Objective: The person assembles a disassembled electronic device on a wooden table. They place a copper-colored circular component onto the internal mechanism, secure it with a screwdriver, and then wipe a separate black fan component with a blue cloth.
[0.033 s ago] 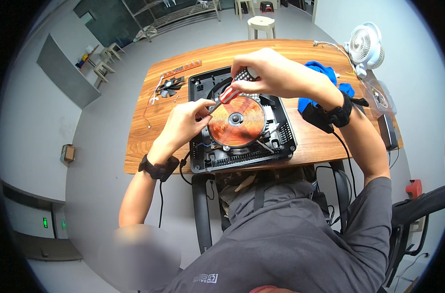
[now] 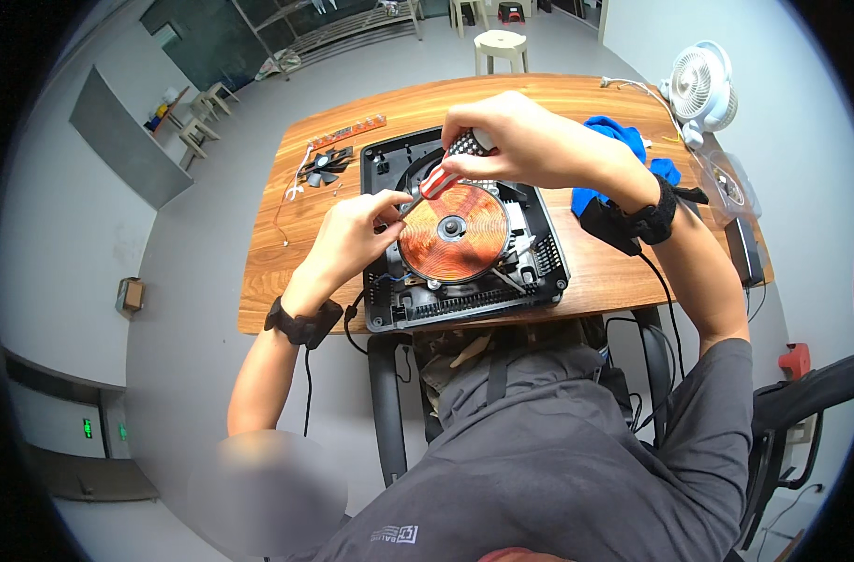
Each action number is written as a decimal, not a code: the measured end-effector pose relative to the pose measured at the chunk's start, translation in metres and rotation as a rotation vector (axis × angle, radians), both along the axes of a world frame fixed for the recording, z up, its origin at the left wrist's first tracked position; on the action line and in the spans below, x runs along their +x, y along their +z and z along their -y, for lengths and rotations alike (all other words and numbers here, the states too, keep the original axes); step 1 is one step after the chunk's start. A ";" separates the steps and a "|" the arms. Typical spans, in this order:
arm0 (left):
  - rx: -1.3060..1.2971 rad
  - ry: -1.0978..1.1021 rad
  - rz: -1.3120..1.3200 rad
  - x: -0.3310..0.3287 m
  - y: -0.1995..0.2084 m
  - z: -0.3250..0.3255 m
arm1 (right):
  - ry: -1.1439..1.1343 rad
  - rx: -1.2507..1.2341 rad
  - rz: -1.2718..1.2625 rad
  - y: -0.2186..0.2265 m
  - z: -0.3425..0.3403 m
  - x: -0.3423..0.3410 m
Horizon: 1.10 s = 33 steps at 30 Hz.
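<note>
An opened induction cooker (image 2: 467, 302) lies on the wooden table, its black casing exposing a round copper coil (image 2: 464, 245). My right hand (image 2: 520, 140) is closed round a screwdriver (image 2: 440, 181) with a red-and-white handle and a black-and-white dotted end. The screwdriver slants down to the left over the coil's upper left edge. My left hand (image 2: 356, 229) pinches its shaft low down, thumb and fingertips together. The tip, and whatever it touches, are hidden behind the left fingers. White and black parts show in the casing around the coil.
On the table's left lie a small black fan (image 2: 326, 166), a narrow orange circuit strip (image 2: 350, 131) and thin wires. A blue cloth (image 2: 618, 137), a clear plastic tray (image 2: 729, 190) and a white desk fan (image 2: 702, 86) are at the right. Black cables hang from both wrist straps.
</note>
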<state>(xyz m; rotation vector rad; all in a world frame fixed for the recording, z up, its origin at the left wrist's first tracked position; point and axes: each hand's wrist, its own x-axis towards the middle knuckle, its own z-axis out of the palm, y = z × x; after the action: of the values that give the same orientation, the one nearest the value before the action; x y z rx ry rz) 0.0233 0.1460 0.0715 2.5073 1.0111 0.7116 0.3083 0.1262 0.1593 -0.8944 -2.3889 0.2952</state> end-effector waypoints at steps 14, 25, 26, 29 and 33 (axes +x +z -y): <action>0.018 -0.068 -0.334 0.006 0.003 -0.006 | -0.274 0.094 -0.087 0.000 -0.005 0.047; 0.107 -0.372 -0.492 0.070 -0.002 -0.006 | -0.443 0.032 -0.205 0.006 -0.007 0.076; 0.091 -0.380 -0.497 0.071 -0.002 -0.008 | -0.427 0.056 -0.216 0.005 -0.008 0.075; 0.067 -0.379 -0.546 0.073 0.002 -0.010 | -0.393 0.100 -0.253 0.001 -0.015 0.075; 0.053 -0.339 -0.563 0.078 0.006 -0.005 | -0.404 0.171 -0.253 -0.008 -0.022 0.075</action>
<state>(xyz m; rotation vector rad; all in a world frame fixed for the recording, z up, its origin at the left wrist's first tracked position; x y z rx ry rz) 0.1008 0.1512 0.0774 2.8929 0.6902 -0.0792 0.3835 0.1478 0.1517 -1.1542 -1.9186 0.0412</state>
